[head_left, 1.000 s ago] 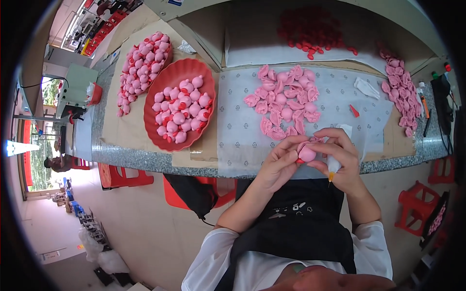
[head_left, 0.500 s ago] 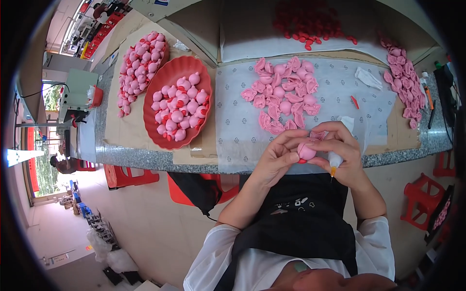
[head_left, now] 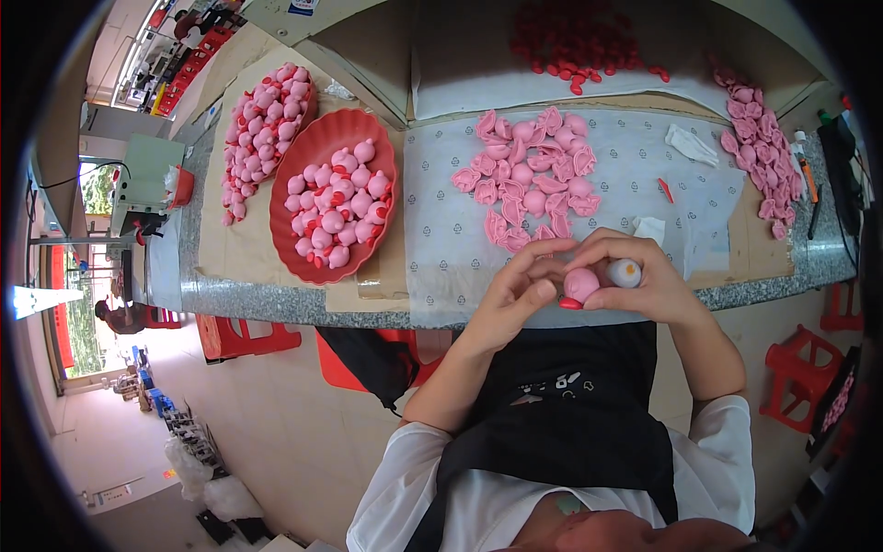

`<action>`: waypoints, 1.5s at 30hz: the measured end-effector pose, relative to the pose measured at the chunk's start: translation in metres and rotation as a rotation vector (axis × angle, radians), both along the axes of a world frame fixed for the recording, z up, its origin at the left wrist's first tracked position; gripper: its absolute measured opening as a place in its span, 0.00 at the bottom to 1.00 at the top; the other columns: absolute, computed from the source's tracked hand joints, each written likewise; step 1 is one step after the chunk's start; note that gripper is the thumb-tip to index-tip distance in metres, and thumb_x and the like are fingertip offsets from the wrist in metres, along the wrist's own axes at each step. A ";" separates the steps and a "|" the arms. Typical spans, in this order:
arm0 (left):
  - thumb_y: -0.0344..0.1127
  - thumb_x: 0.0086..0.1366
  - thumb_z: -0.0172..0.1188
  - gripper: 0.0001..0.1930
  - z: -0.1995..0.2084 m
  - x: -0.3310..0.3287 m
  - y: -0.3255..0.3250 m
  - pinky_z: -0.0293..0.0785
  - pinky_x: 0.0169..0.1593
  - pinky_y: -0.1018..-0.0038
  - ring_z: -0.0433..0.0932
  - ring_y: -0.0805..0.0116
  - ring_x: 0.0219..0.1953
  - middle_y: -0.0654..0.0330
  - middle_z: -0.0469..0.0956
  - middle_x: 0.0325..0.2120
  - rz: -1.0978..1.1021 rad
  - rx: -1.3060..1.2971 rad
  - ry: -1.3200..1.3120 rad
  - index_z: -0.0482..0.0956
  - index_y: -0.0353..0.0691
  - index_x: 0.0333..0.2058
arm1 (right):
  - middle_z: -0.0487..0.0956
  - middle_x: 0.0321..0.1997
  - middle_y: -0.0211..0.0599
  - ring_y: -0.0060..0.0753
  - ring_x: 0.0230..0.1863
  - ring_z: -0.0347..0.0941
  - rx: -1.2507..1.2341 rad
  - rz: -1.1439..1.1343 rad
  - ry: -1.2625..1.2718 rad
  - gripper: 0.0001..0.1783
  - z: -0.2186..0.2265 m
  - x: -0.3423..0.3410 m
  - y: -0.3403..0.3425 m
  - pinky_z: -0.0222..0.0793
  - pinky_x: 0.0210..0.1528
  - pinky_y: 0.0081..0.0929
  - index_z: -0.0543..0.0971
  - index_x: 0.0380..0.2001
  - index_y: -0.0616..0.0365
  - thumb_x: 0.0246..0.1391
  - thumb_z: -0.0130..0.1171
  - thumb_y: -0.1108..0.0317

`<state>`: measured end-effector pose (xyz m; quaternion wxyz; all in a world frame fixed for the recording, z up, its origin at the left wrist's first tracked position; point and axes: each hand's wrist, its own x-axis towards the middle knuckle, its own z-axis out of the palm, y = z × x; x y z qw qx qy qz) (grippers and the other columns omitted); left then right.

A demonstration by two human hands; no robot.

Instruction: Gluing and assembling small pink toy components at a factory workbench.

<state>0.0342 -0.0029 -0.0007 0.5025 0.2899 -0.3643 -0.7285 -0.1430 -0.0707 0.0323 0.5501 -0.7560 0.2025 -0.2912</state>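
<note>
Just over the table's front edge, a round pink piece [head_left: 581, 285] with a small red part [head_left: 570, 303] at its underside is held between both hands. My right hand [head_left: 648, 276] pinches it with thumb and fingers, while a white squeeze bottle with an orange tip [head_left: 625, 272] is tucked in the same hand. My left hand [head_left: 518, 293] curls its fingers around the piece's left and far side, its thumb close to the surface; exact contact is partly hidden. Pink ruffled pieces and balls [head_left: 538, 175] lie on the white printed sheet [head_left: 441, 230] beyond.
To the left, a red scalloped bowl [head_left: 285, 235] holds pink balls with red parts; another heap [head_left: 267, 129] lies behind it. Red pieces [head_left: 589, 60] fill the shelf. More pink pieces [head_left: 759, 147], a crumpled tissue [head_left: 692, 145] and a small red strip [head_left: 665, 190] are at right.
The bottle has turned in my right hand, so its orange tip now faces up toward the view. My left thumb has drawn back from the pink piece, and the red part shows more.
</note>
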 end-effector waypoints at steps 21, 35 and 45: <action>0.43 0.45 0.60 0.21 0.007 0.007 0.002 0.50 0.52 0.70 0.56 0.65 0.49 0.56 0.60 0.43 0.039 -0.484 -0.194 0.70 0.38 0.37 | 0.67 0.37 0.37 0.27 0.31 0.67 1.043 0.067 -0.415 0.23 -0.048 0.001 0.029 0.62 0.16 0.17 0.62 0.39 0.57 0.39 0.57 0.64; 0.22 0.50 0.53 0.10 0.008 0.003 0.026 0.64 0.43 0.74 0.67 0.68 0.39 0.57 0.66 0.35 0.410 -0.088 0.223 0.70 0.34 0.33 | 0.73 0.27 0.40 0.34 0.27 0.69 -0.407 -0.358 -0.121 0.17 -0.004 0.052 0.033 0.63 0.27 0.23 0.72 0.27 0.62 0.31 0.63 0.68; 0.26 0.51 0.54 0.08 -0.020 -0.013 0.021 0.64 0.45 0.72 0.66 0.67 0.41 0.57 0.65 0.34 0.334 -0.078 0.295 0.70 0.37 0.32 | 0.73 0.27 0.39 0.31 0.27 0.68 -0.349 -0.343 -0.090 0.18 -0.015 0.035 0.032 0.62 0.27 0.22 0.73 0.26 0.62 0.27 0.65 0.70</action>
